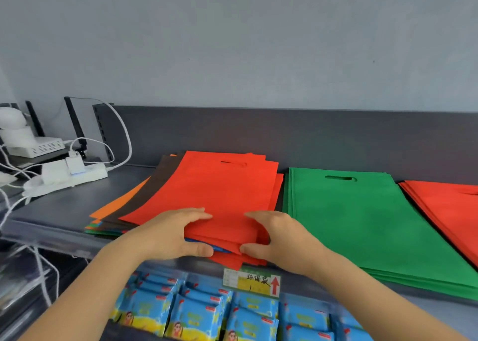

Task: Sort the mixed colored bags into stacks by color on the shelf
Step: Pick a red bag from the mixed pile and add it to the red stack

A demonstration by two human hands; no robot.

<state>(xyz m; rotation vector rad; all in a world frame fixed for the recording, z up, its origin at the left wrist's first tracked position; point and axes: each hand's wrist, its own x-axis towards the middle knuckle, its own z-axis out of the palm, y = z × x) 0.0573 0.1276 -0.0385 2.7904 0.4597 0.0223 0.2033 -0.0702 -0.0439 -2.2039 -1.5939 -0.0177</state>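
Blue printed packets (196, 312) sit nearest; on the grey metal shelf (64, 206) lie three piles: a mixed-colour fabric bag pile (152, 188), its top red bags (225, 190) pinched by left hand (178, 234) and right hand (274, 237); a green bag stack (362, 224); a red bag stack (447, 211).

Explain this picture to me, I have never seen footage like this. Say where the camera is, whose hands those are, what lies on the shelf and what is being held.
There is no machine here. One camera worn on a person's head looks down at their bare hands. The left hand and the right hand both grip the near edge of a few red bags on top of a mixed pile, where brown, orange, blue and green edges show. Beside it on the grey shelf lie a green stack and, at the far right, a red stack. A white power strip sits at the left. Blue packets fill the shelf below.
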